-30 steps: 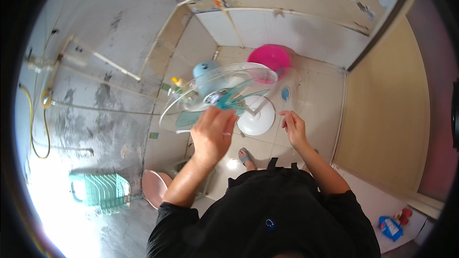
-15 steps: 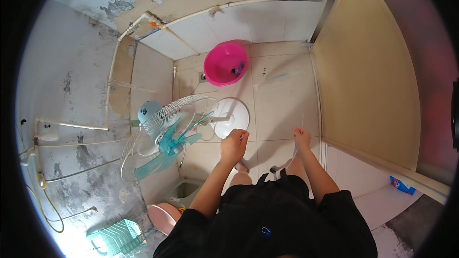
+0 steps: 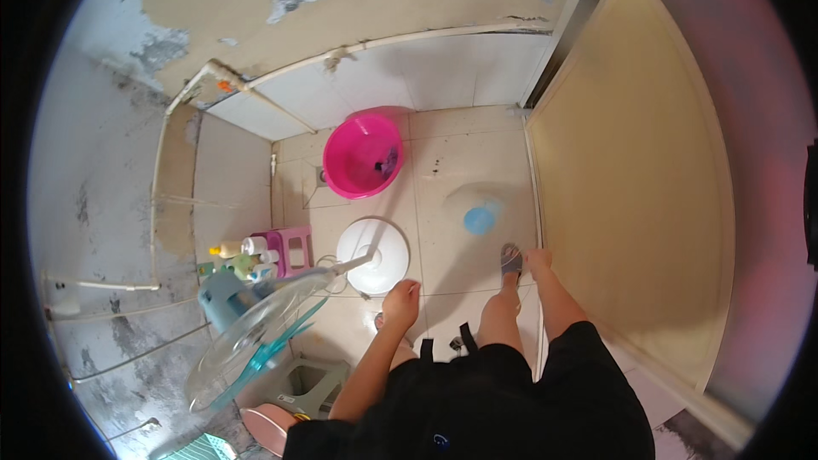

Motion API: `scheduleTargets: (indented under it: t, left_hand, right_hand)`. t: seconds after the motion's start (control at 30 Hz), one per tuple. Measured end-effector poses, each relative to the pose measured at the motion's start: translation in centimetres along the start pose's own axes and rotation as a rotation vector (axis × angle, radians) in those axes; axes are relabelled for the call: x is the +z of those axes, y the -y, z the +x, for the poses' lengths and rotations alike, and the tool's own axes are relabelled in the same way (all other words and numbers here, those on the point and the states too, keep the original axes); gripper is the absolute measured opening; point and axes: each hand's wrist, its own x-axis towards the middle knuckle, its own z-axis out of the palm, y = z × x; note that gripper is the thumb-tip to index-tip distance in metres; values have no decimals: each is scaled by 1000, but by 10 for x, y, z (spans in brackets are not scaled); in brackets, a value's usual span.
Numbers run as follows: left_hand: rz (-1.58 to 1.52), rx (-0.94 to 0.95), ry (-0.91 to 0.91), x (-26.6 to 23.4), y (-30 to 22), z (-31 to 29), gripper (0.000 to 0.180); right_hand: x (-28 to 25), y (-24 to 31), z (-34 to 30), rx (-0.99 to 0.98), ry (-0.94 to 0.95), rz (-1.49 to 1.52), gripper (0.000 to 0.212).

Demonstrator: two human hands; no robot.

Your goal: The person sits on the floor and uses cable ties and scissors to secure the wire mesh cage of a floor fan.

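- Fan [image 3: 294, 311], one, standing: left of the person, between the wall side and the left hand [image 3: 400, 302].
- Recent change: a second ago the left hand overlaps the blades in view; now it shows lower right of the fan, near the base, with no contact visible. The fan rests on its own base, apparently unsupported.
- Further change: the guard appears more edge-on; whether the head or the viewpoint turned cannot be told.
- Fan, appearance: round white base [image 3: 383, 247], slanting white pole, pale blue motor housing [image 3: 223, 300], thin-wired guard, translucent teal blades [image 3: 268, 353].
- Left hand, fingers: folded in, loosely clenched; no object visible.
- Right hand [image 3: 538, 262]: just beside a grey slipper [image 3: 510, 257] in view, near the door panel [image 3: 630, 187]; finger state cannot be told.
- Surroundings: bright pink basin [image 3: 351, 153] beyond the base; pink-purple stool [image 3: 296, 249] behind the fan.
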Motion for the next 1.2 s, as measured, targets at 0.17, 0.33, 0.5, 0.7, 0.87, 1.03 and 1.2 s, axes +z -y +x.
scheduleTargets:
  t: [0.17, 0.33, 0.5, 0.7, 0.87, 1.03, 1.2]
  left_hand:
    - [-104, -411, 25, 83, 45, 30, 25]
    - [-113, -412, 28, 211, 115, 82, 33]
    - [-80, -508, 134, 303, 160, 123, 38]
    - [-355, -771, 333, 357, 191, 185, 44]
    - [-336, -679, 272, 373, 258, 216, 47]
    - [-336, -750, 436, 392, 267, 244, 47]
    - [429, -430, -120, 397, 353, 230, 45]
  right_hand:
    - [41, -22, 41, 29, -33, -175, 24]
    - [53, -10, 84, 56, 149, -293, 28]
    - [100, -18, 127, -82, 218, -75, 33]
    - [173, -107, 210, -4, 8, 9, 41]
    - [218, -97, 236, 537, 204, 525, 35]
    - [224, -103, 249, 663, 161, 594, 31]
    - [261, -77, 244, 572, 205, 501, 29]
